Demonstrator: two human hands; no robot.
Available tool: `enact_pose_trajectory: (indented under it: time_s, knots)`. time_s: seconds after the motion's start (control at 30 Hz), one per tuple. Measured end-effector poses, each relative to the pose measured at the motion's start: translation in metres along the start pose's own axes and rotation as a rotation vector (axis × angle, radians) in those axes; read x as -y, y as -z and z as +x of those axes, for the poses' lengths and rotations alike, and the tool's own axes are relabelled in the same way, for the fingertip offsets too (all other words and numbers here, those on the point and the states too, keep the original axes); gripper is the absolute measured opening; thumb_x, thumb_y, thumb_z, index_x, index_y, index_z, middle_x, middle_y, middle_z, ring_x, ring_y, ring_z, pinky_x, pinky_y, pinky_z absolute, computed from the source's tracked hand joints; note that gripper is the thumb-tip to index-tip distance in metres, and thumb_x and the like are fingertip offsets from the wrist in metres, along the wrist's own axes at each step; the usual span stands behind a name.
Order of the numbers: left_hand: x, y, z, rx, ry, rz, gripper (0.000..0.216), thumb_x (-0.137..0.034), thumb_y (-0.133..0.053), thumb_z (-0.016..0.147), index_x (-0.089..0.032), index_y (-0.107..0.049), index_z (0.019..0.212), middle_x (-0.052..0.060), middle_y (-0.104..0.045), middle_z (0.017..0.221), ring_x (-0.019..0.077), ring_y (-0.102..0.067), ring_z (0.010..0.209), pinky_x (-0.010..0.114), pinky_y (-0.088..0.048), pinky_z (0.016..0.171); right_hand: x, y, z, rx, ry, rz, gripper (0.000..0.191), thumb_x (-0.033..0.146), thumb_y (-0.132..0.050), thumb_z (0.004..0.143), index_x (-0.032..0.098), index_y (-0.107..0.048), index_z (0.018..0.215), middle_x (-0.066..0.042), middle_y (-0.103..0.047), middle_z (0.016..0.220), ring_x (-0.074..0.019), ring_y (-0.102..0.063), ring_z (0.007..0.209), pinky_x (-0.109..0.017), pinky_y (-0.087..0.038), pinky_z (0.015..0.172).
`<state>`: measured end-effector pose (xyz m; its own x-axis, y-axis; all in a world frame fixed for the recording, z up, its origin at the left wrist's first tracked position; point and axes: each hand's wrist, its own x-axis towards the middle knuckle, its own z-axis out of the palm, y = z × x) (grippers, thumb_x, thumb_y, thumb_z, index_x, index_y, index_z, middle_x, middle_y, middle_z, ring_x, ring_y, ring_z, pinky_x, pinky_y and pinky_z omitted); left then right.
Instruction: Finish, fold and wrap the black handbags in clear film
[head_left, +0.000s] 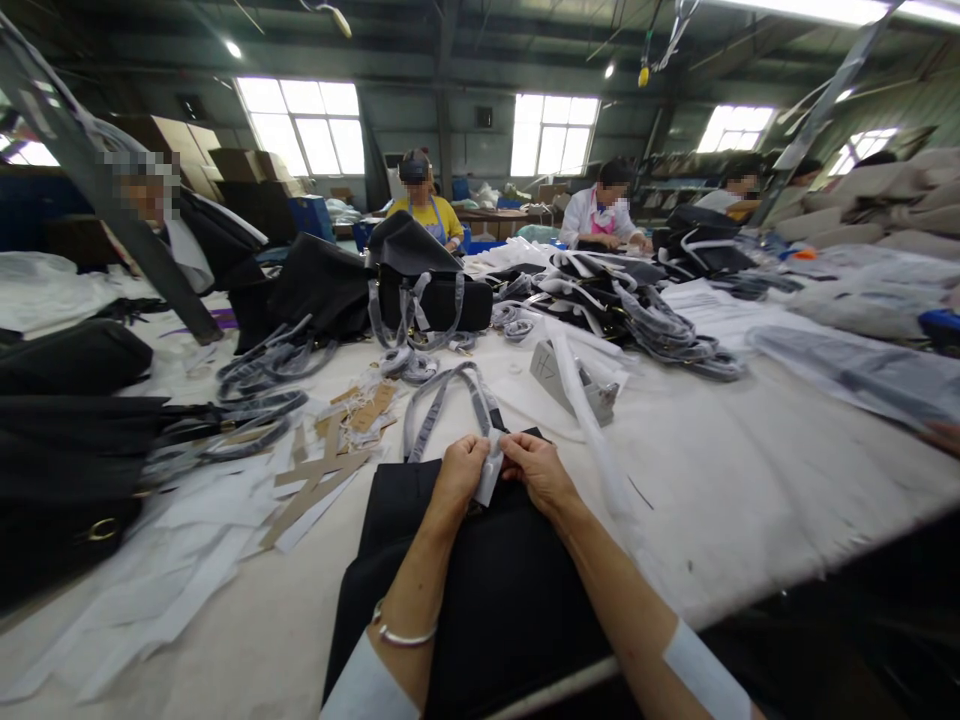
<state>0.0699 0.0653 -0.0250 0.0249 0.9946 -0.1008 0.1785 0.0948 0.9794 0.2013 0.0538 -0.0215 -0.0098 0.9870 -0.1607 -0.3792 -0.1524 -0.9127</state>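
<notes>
A black handbag lies flat at the table's front edge, directly under my hands. Its strap, covered in clear wrapping, loops away from me. Over the bag's top, a small piece of white wrapping sheet hangs pinched between my fingers. My left hand is closed on its left side, thumb and fingers pressed together. From the right, my right hand pinches the same sheet near its upper edge. What lies beneath the sheet is hidden.
Brown card strips and white paper sheets lie to the left, beside more black bags. A tape dispenser stands ahead right. Wrapped straps pile up behind it. Co-workers sit across the table.
</notes>
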Motion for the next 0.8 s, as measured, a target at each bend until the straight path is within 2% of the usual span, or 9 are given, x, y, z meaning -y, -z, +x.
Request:
enact_pose_trajectory:
  time_s: [0.13, 0.27, 0.4, 0.5, 0.6, 0.7, 0.8]
  knots:
    - [-0.0009, -0.0047, -0.0031, -0.034, -0.030, -0.045, 0.015, -0.033, -0.055, 0.079, -0.021, -0.048, 0.080, -0.005, -0.055, 0.057, 0.0110, -0.049, 0.045, 0.020, -0.035, 0.045, -0.0011, 0.0014, -0.0003, 0.034, 0.000, 0.011, 0.043, 0.047, -0.087, 0.052, 0.014, -0.066, 0.068, 0.001, -0.064, 0.057, -0.0087, -0.057, 0.050, -0.018, -0.046, 0.045]
    - [-0.0067, -0.0046, -0.0078, -0.033, -0.152, 0.068, 0.015, -0.031, -0.050, 0.083, -0.019, -0.051, 0.073, -0.004, -0.055, 0.060, 0.0110, -0.051, 0.052, 0.020, -0.038, 0.051, -0.0025, 0.0008, 0.0005, 0.012, 0.025, 0.021, 0.043, 0.046, -0.087, 0.052, 0.014, -0.066, 0.070, 0.002, -0.064, 0.058, -0.0091, -0.056, 0.051, -0.020, -0.046, 0.047]
    - [-0.0071, -0.0044, -0.0079, -0.008, -0.164, 0.095, 0.027, -0.040, -0.049, 0.085, -0.018, -0.056, 0.071, -0.002, -0.056, 0.061, 0.0122, -0.052, 0.056, 0.021, -0.038, 0.053, -0.0037, 0.0000, 0.0020, -0.064, 0.057, 0.013, 0.044, 0.046, -0.087, 0.051, 0.014, -0.066, 0.074, 0.004, -0.062, 0.059, -0.0080, -0.054, 0.048, -0.019, -0.043, 0.043]
    - [-0.0023, -0.0068, -0.0053, 0.024, -0.183, 0.026, 0.031, -0.047, -0.060, 0.078, -0.016, -0.060, 0.074, 0.000, -0.061, 0.066, 0.0124, -0.054, 0.060, 0.021, -0.040, 0.056, -0.0040, -0.0001, 0.0034, -0.098, 0.070, -0.001, 0.046, 0.046, -0.088, 0.049, 0.016, -0.063, 0.074, 0.005, -0.060, 0.058, -0.0068, -0.051, 0.045, -0.018, -0.041, 0.040]
    - [0.0018, -0.0094, -0.0030, 0.042, -0.148, -0.113, 0.033, -0.047, -0.067, 0.071, -0.016, -0.060, 0.075, 0.000, -0.061, 0.065, 0.0115, -0.055, 0.058, 0.021, -0.042, 0.055, -0.0030, -0.0005, 0.0047, -0.095, 0.036, -0.013, 0.046, 0.046, -0.088, 0.050, 0.017, -0.060, 0.073, 0.005, -0.059, 0.054, -0.0071, -0.051, 0.043, -0.017, -0.039, 0.038]
    - [-0.0001, -0.0092, -0.0035, 0.059, -0.066, -0.238, 0.035, -0.048, -0.069, 0.068, -0.015, -0.059, 0.075, 0.000, -0.062, 0.065, 0.0102, -0.055, 0.053, 0.021, -0.044, 0.053, -0.0013, -0.0006, 0.0056, -0.024, -0.052, -0.041, 0.045, 0.051, -0.084, 0.055, 0.015, -0.061, 0.071, 0.003, -0.059, 0.054, -0.0069, -0.050, 0.042, -0.017, -0.038, 0.037]
    - [-0.0060, -0.0071, -0.0063, 0.049, -0.006, -0.212, 0.034, -0.046, -0.070, 0.066, -0.015, -0.058, 0.072, 0.000, -0.061, 0.060, 0.0087, -0.054, 0.048, 0.019, -0.042, 0.047, 0.0002, 0.0009, 0.0058, 0.024, -0.075, -0.026, 0.044, 0.051, -0.084, 0.055, 0.014, -0.063, 0.069, 0.002, -0.058, 0.053, -0.0048, -0.044, 0.040, -0.016, -0.031, 0.034]
